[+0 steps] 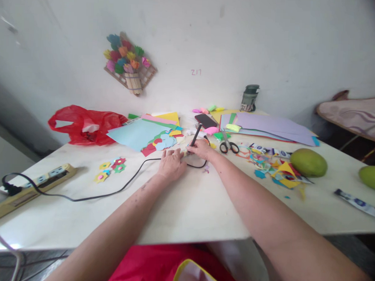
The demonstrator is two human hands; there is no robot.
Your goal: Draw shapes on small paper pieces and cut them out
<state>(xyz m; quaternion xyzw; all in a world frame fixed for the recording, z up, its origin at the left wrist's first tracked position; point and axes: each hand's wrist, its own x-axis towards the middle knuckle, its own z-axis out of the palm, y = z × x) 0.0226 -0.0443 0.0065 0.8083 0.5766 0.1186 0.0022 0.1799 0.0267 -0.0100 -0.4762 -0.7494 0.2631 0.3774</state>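
My right hand [200, 149] is closed around a slim black pen [195, 135], which leans up and to the right. Under its lower end the spot on the table is mostly hidden by my fingers. My left hand [172, 162] lies palm down just to the left, its fingers stretched out on the tabletop. Something small and pale shows between the two hands, too small to name. A black cord [124, 190] runs up to my left hand and loops past my right wrist. Paper flowers [119, 164] in several colours lie to the left.
Black scissors [228, 147], a phone [206, 121] and paper scraps [275, 170] lie to the right, beside a green mango [309, 162]. Coloured sheets [135, 134] and a red plastic bag [86, 122] are back left. A power strip [35, 190] sits at the left edge.
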